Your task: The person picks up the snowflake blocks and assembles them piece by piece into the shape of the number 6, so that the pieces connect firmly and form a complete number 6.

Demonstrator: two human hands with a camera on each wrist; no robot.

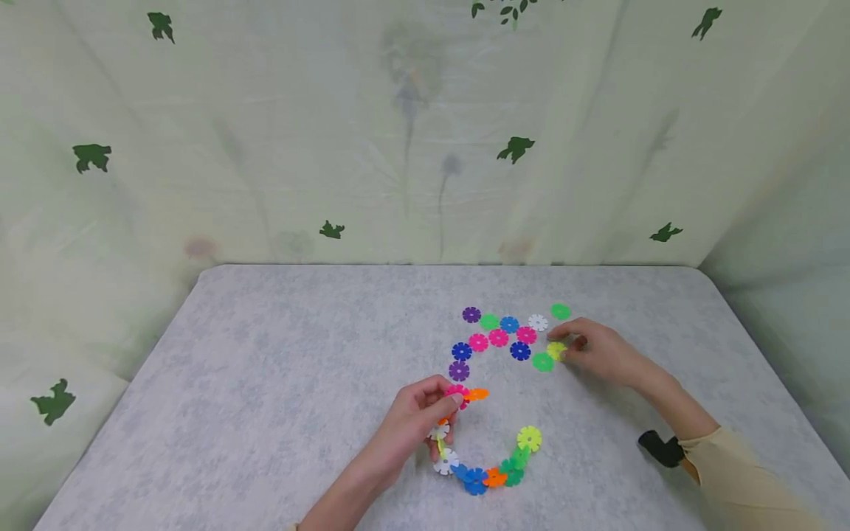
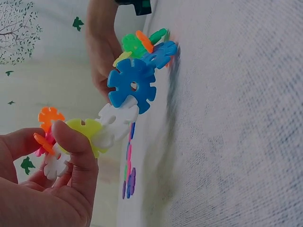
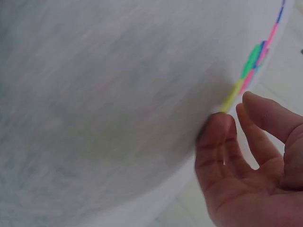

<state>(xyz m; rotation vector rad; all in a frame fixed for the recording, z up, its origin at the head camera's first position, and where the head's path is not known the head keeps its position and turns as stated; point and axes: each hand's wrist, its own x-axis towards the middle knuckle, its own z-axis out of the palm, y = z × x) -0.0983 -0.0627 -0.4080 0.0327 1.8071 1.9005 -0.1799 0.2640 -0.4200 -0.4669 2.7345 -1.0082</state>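
My left hand [image 1: 415, 413] pinches one end of a chain of interlocking snowflake discs [image 1: 474, 487], near a pink disc [image 1: 454, 391] and an orange disc [image 1: 478, 394]. From there the chain curves down and right through white, blue, orange and green to a yellow disc [image 1: 529, 438]. In the left wrist view the thumb presses by a yellow-green disc [image 2: 85, 128], and a blue disc [image 2: 120, 78] hangs farther along. On the table, my right hand [image 1: 600, 354] has its fingertips at a loose yellow disc [image 1: 555, 349]. Thumb and fingers stand apart in the right wrist view.
Several loose discs lie flat beyond the chain, among them purple [image 1: 459, 370], dark blue [image 1: 520, 351], white [image 1: 538, 322] and green [image 1: 561, 311]. The grey table [image 1: 279, 354] ends at a pale curtain [image 1: 265, 147] behind. A black device [image 1: 660, 448] sits on the right wrist.
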